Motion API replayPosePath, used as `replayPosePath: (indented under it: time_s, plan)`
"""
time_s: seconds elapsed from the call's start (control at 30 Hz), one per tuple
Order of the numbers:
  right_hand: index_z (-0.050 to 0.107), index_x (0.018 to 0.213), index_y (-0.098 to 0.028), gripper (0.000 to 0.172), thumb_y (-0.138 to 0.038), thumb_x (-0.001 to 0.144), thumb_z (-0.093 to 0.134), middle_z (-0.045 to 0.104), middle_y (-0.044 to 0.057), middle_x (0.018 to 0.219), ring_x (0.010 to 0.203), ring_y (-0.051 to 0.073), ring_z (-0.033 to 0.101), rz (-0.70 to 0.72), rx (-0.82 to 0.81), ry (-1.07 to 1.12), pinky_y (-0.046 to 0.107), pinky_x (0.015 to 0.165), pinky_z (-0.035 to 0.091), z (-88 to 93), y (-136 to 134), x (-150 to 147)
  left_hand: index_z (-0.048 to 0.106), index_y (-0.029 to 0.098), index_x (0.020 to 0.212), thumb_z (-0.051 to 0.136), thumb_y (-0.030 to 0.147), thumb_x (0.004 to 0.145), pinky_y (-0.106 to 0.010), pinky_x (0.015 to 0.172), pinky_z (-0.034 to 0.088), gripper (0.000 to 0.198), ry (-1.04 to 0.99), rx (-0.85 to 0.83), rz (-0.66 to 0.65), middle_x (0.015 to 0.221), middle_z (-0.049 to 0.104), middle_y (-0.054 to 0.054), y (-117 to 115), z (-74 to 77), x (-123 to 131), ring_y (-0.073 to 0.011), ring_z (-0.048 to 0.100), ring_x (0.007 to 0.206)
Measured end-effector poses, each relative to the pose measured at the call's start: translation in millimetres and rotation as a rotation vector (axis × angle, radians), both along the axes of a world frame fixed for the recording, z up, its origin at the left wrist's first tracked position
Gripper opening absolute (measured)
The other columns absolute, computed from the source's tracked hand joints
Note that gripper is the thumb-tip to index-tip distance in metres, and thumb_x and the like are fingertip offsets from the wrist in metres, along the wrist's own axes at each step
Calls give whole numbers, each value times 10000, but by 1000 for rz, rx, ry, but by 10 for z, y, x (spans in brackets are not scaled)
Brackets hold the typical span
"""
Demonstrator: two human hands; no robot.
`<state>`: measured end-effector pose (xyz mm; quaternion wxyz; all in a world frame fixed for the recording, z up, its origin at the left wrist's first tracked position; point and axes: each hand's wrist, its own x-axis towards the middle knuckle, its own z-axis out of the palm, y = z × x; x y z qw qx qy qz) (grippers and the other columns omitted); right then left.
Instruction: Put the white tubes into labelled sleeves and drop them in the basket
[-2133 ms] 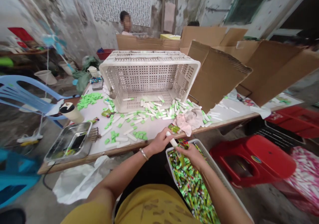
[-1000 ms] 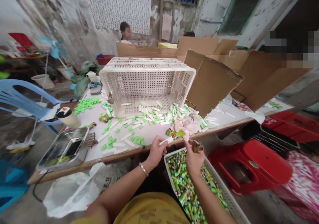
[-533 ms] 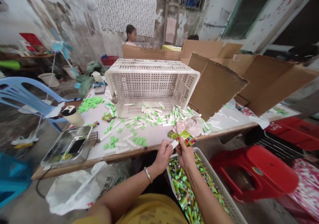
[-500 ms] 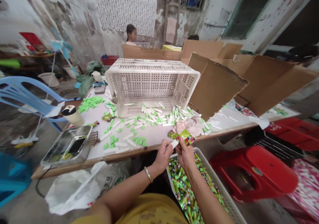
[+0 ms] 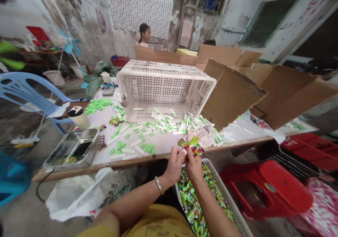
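Observation:
My left hand (image 5: 174, 165) pinches a small white stick (image 5: 182, 153) at the table's front edge. Beside it, my right hand (image 5: 194, 166) is closed on a colourful printed wrapper (image 5: 195, 149), and the stick's far end is hidden by the wrapper and fingers. A pink cloth (image 5: 207, 135) lies just behind the hands, with another green wrapper (image 5: 181, 142) by it. White sticks with green caps (image 5: 182, 124) are scattered over the table. Below my hands a white basket (image 5: 224, 191) holds many wrapped pieces.
A white crate (image 5: 163, 70) lies on its side on the table. Cardboard sheets (image 5: 227, 93) stand to its right. At the left are a metal tray (image 5: 89, 152), a cup (image 5: 79, 117) and green caps (image 5: 97, 105). A red stool (image 5: 280, 184) stands right. A person (image 5: 144, 34) is behind.
The white stick shows less between my fingers and sits closer against the wrapper. The wrapper has turned in my right hand. The whole view has shifted slightly.

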<state>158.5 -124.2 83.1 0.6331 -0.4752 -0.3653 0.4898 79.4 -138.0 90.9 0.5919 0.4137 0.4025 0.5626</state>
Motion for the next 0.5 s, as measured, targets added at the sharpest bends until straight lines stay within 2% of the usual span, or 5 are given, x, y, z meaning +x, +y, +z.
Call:
replayPosePath:
  time_s: [0.07, 0.13, 0.23, 0.3, 0.5]
  plan:
    - [609, 773, -137, 302, -427, 694, 639, 599, 16, 672, 628, 138, 541, 31, -34, -5, 270, 604, 440, -25, -43, 41, 403, 185, 793, 491, 429, 804, -184, 527, 319, 260, -18, -1, -27, 622, 406, 58, 27, -2, -18, -61, 359, 534]
    - [600, 721, -139, 280, -397, 654, 686, 566, -4, 609, 581, 121, 511, 77, -76, -6, 247, 548, 423, -18, -68, 106, 387, 186, 779, 485, 418, 809, -177, 507, 297, 254, -20, -1, -80, 598, 379, 69, 59, -11, -48, -54, 324, 508]
    - [518, 615, -166, 309, -377, 589, 742, 411, -74, 478, 415, 52, 332, 116, -116, 147, 184, 369, 277, 46, -55, 216, 382, 184, 761, 491, 392, 807, -168, 478, 258, 240, 12, -7, -176, 566, 351, 81, 110, -21, -91, -45, 277, 476]
    - [442, 566, -177, 373, -355, 553, 770, 316, -104, 454, 384, 25, 214, 112, -117, 230, 167, 329, 161, 102, -24, 263, 386, 183, 761, 484, 382, 810, -166, 462, 237, 227, 23, -21, -207, 559, 353, 82, 139, -19, -99, -42, 265, 462]
    - [414, 556, -171, 407, -343, 533, 782, 306, -107, 449, 389, 18, 228, 27, -134, 252, 171, 345, 141, 152, 27, 222, 390, 182, 731, 512, 411, 785, -164, 445, 229, 265, 10, -46, -232, 525, 340, 89, 169, -21, -45, -39, 265, 437]
